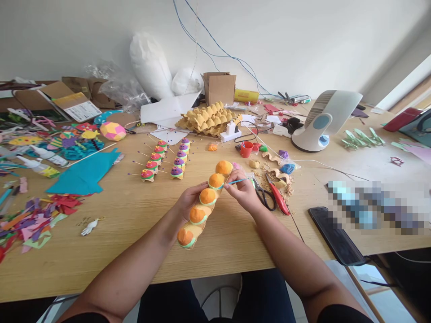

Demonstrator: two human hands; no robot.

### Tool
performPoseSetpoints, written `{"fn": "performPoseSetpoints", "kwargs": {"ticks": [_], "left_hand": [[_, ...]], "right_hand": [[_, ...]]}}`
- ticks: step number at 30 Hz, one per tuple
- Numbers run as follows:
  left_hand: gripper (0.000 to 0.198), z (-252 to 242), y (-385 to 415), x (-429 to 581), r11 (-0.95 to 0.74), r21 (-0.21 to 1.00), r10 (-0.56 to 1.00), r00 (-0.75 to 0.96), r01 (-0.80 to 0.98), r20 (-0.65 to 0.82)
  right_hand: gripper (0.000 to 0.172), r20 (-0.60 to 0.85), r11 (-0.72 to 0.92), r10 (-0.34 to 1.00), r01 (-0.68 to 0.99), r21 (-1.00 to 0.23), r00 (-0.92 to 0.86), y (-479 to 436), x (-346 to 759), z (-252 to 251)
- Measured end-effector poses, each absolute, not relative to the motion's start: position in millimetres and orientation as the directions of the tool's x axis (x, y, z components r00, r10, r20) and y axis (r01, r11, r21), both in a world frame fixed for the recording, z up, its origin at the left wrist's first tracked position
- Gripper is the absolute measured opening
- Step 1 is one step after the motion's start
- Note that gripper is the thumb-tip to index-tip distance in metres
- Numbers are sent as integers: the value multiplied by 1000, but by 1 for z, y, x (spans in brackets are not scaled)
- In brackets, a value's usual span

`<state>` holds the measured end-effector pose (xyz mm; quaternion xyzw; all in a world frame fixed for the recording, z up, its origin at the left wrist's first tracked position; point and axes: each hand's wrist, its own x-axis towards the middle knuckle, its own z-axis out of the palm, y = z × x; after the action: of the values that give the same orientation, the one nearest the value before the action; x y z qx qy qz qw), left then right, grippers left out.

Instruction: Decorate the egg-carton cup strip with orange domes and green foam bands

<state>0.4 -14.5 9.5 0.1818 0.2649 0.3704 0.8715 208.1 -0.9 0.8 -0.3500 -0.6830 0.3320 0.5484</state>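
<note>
An egg-carton strip (208,196) with several orange domes, pale green bands along most of their lower edges, is held at a slant above the table. My left hand (189,200) grips it from the left side, near its middle. Beside its upper right part, my right hand (243,190) pinches a thin blue stick (239,181), whose tip points at the second dome from the top. Two finished-looking strips stand behind on the table: a red and green one (155,160) with pins stuck in it, and a purple one (180,159) with pins.
Black scissors (265,195) and a red-handled cutter (279,196) lie right of my right hand. A phone (335,235), a white fan (323,121) and a red cup (246,149) are further out. Paper scraps (40,222) cover the left; stacked egg cartons (208,119) sit behind.
</note>
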Motion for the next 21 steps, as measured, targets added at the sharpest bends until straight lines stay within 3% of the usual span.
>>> {"fn": "performPoseSetpoints", "kwargs": {"ticks": [10, 15, 21], "left_hand": [[9, 8, -14, -1, 679, 510, 723, 601, -528, -342], [13, 9, -13, -2, 662, 511, 741, 578, -548, -342], [6, 5, -10, 0, 627, 518, 771, 558, -582, -307]], "right_hand": [[33, 432, 445, 883, 39, -894, -185, 1, 209, 0], [36, 259, 207, 940, -234, -950, -220, -1, 206, -4], [26, 118, 20, 976, -463, -886, -184, 4, 205, -4]]}}
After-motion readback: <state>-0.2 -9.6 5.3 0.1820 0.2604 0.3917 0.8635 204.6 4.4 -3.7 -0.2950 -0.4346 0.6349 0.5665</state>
